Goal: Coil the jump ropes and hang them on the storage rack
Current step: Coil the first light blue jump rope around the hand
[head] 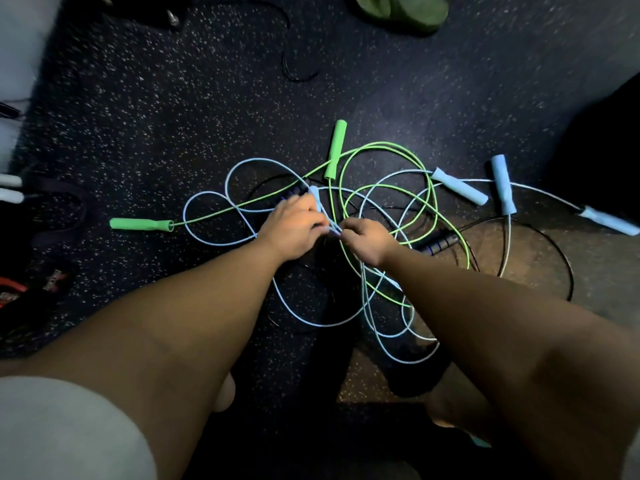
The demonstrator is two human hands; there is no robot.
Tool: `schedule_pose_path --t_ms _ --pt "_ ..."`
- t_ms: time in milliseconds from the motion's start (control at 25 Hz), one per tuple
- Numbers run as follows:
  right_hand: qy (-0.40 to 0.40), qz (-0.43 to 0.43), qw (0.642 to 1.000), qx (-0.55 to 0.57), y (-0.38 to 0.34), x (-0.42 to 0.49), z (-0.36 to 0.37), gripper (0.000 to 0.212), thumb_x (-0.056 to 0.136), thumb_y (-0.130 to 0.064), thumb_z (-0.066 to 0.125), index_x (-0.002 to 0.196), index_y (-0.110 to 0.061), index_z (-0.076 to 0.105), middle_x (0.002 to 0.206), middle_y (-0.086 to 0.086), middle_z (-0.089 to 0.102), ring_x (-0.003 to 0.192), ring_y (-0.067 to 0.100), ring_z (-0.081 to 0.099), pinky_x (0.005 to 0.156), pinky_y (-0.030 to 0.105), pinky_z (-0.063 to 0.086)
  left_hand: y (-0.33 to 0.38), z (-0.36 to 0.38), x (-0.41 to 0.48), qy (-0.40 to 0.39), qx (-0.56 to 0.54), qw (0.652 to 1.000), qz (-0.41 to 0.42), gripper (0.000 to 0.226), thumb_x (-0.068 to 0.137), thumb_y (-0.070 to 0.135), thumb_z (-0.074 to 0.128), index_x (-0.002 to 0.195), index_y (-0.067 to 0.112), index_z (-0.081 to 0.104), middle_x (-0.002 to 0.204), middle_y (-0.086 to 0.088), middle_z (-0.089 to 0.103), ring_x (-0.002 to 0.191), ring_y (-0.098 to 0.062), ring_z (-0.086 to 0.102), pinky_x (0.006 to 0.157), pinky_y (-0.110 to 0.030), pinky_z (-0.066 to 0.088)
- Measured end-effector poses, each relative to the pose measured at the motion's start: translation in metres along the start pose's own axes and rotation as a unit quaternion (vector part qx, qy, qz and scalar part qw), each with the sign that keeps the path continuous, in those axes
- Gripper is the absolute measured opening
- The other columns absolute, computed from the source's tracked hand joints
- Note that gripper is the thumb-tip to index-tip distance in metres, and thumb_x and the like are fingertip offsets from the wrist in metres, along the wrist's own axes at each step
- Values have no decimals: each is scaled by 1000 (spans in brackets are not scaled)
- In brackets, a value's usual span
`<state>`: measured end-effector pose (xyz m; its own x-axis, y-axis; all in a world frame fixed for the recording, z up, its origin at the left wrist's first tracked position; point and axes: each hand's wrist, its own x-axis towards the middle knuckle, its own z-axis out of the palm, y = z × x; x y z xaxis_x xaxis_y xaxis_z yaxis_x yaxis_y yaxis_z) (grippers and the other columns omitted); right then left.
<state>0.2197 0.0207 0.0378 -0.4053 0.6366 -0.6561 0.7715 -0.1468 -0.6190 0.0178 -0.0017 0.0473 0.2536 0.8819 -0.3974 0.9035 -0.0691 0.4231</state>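
Several jump ropes lie tangled on the dark speckled floor. A green rope (384, 147) has one handle (335, 148) pointing away from me and another handle (140, 224) at the left. Light blue ropes (221, 237) loop through it, with blue handles (459, 186) (503, 184) (611, 220) at the right. A black rope (554, 244) with a dark handle (440, 242) lies under them. My left hand (294, 230) grips a light blue handle (314, 195) at the pile's middle. My right hand (367, 242) pinches the blue cord just beside it.
A green shoe-like object (405, 10) lies at the top. A thin black cord (294, 67) curls on the far floor. Dark straps and bags (52, 220) sit along the left edge, with white handles (10, 188) beside them. My feet (450, 407) are below.
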Motion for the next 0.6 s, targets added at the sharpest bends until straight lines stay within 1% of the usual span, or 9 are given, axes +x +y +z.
schedule_pose_path --t_ms 80,120,200,240,320,400,480,520,600 --pt "38 -25 999 -7 -12 -14 -13 38 84 -43 42 98 -17 67 95 12 67 96 31 60 83 37 46 15 -31 5 66 -17 998 3 25 97 41 60 101 22 76 106 -4 60 104 -30 54 93 -44 43" --pt "71 -39 996 -30 -16 -19 -21 41 85 -44 43 107 -17 65 104 14 66 103 32 58 89 39 46 23 -48 7 87 -18 996 8 25 97 39 59 99 20 76 103 -5 63 101 -32 57 90 -45 45" --pt "149 -61 984 -77 -24 -34 -39 44 88 -40 49 124 -17 56 120 14 60 115 33 54 99 43 45 39 -84 8 106 -46 993 10 23 99 33 58 97 16 73 99 -7 70 95 -35 62 84 -43 48" --pt "187 -79 976 -82 -29 -40 -48 41 90 -37 51 125 -16 56 122 13 60 116 34 54 100 44 45 47 -102 7 111 -78 991 3 20 100 29 58 96 15 72 97 -7 72 92 -33 64 82 -41 48" --pt "230 -109 964 -74 -41 -51 -66 29 95 -35 53 112 -14 64 109 11 65 107 34 60 92 40 46 64 -138 1 109 -118 987 -19 18 102 26 56 95 17 70 89 -3 74 82 -24 65 76 -34 47" --pt "241 -106 963 -53 -59 -65 -84 25 100 -34 51 98 -13 66 91 7 67 92 30 63 78 35 44 82 -170 -10 95 -130 987 -20 18 103 26 53 94 21 68 79 2 70 74 -17 62 68 -26 46" --pt "241 -89 966 19 -83 -82 -101 31 99 -43 49 93 -17 64 84 4 73 82 25 68 79 38 52 96 -198 -22 87 -185 979 -24 19 104 20 51 95 18 67 73 2 62 69 -16 60 55 -13 42" --pt "245 -94 963 66 -93 -92 -109 32 98 -46 50 90 -18 62 81 5 74 76 24 69 78 40 56 101 -211 -30 96 -212 972 -28 20 105 16 49 96 16 66 71 1 59 68 -15 61 51 -10 41" --pt "222 -116 956 153 -110 -111 -120 23 99 -36 58 85 -18 60 81 12 75 64 17 67 68 30 57 106 -237 -44 141 -256 956 -38 24 106 14 44 93 16 64 71 0 56 67 -15 61 51 -10 43"
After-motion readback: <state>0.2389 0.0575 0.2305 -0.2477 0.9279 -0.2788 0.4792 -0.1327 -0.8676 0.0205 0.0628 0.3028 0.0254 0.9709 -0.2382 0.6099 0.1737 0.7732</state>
